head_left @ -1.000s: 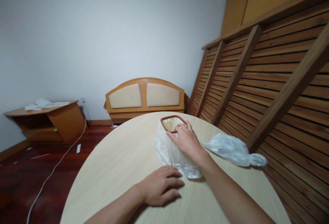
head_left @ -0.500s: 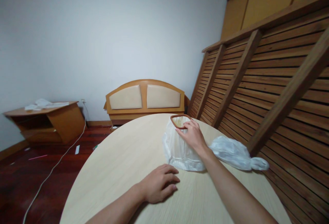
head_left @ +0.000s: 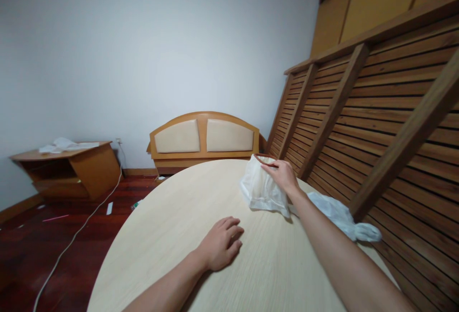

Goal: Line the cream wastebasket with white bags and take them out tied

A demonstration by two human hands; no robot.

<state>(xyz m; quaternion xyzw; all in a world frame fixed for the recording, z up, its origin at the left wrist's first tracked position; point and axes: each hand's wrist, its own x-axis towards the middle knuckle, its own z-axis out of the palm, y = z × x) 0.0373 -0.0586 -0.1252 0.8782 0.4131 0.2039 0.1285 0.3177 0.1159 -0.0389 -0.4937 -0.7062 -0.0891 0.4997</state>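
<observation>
My right hand [head_left: 282, 175] grips the brown rim of a small container [head_left: 264, 158] that stands near the far edge of the round pale table [head_left: 172, 226]. A white plastic bag [head_left: 261, 190] is draped around that container. My left hand [head_left: 221, 244] lies palm down on the table nearer to me, fingers loosely curled and apart, holding nothing. A second, knotted white plastic bag [head_left: 337, 216] lies on the table to the right, partly behind my right forearm.
A slatted wooden frame [head_left: 373, 111] leans close along the table's right side. Beyond the table a padded wooden headboard [head_left: 203, 136] stands against the wall. A low wooden cabinet [head_left: 68, 168] is at the left, and a white cable [head_left: 75, 235] runs over the dark floor.
My right hand has pushed the bag-wrapped container away from me and to the right, toward the table's far edge. My left hand stayed on the table, drawing back slightly.
</observation>
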